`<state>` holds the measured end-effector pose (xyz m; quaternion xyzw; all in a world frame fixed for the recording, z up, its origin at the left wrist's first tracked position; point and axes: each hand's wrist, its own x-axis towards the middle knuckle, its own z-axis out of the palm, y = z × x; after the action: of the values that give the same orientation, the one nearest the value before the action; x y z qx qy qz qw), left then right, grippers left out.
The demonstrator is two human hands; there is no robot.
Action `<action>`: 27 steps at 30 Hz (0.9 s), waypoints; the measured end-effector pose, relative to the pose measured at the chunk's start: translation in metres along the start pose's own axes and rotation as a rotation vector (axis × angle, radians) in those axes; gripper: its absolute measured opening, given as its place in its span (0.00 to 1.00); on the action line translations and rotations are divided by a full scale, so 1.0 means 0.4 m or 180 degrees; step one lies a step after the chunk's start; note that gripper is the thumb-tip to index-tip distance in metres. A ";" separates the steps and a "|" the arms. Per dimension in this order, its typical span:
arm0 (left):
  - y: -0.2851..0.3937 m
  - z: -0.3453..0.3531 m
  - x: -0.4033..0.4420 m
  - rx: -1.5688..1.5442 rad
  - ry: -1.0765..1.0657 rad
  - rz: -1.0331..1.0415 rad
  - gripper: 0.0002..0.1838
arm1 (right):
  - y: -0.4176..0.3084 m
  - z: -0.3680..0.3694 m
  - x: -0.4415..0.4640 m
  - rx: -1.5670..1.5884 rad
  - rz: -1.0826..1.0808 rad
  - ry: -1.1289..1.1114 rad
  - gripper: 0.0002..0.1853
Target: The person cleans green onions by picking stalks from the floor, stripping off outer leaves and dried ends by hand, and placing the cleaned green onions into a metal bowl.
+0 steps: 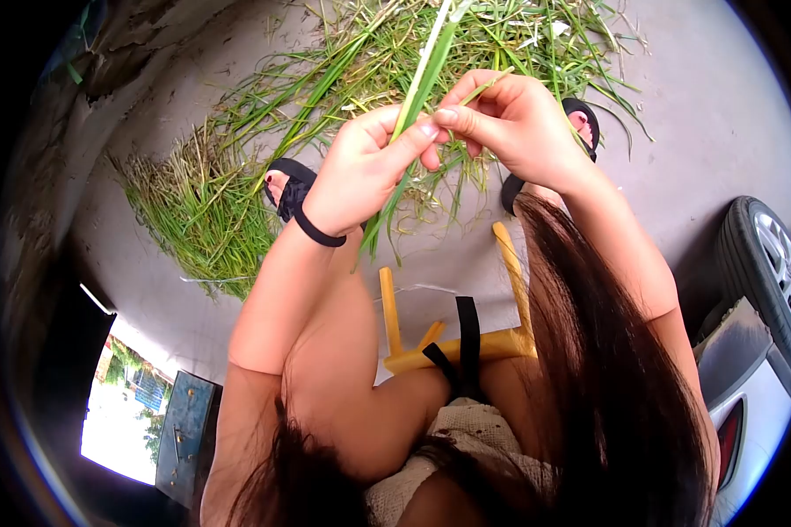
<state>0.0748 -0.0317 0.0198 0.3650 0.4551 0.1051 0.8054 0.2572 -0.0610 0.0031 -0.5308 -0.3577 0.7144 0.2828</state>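
Note:
A few long green grass blades (428, 75), one pale at its upper end, pass upright through my left hand (351, 176), which is closed around them with the thumb pressed on top. Their lower ends hang below the palm. My right hand (532, 132) is beside it, thumb and forefinger pinched, with a thin yellow-green grass stalk (485, 85) sticking up from its fingers. The fingertips of both hands meet near the blades. Beyond the hands, a loose pile of cut grass (351, 66) covers the floor.
A denser grass heap (193, 215) lies on the left. Between my legs are a yellow stool (390, 312) and a black strap (468, 329). A black sandal (292, 189) is on each foot. Right, a wheel (747, 255) stands by a silver car part (756, 413). A dark metal door (180, 430) is lower left.

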 end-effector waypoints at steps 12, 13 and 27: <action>-0.012 -0.014 -0.005 -0.0030 -0.0152 -0.0078 0.13 | -0.003 -0.124 0.008 0.0213 -0.0616 0.1934 0.17; -0.013 -0.020 -0.006 -0.0009 -0.0121 -0.0108 0.13 | -0.002 -0.146 0.002 0.0330 -0.0575 0.2055 0.18; -0.024 -0.007 0.003 -0.0341 -0.0102 -0.0062 0.15 | 0.007 0.011 0.025 0.0374 -0.0178 -0.0035 0.08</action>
<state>0.0718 -0.0366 0.0114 0.3185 0.4395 0.1156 0.8319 0.2502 -0.0557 -0.0039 -0.4993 -0.3314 0.7288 0.3313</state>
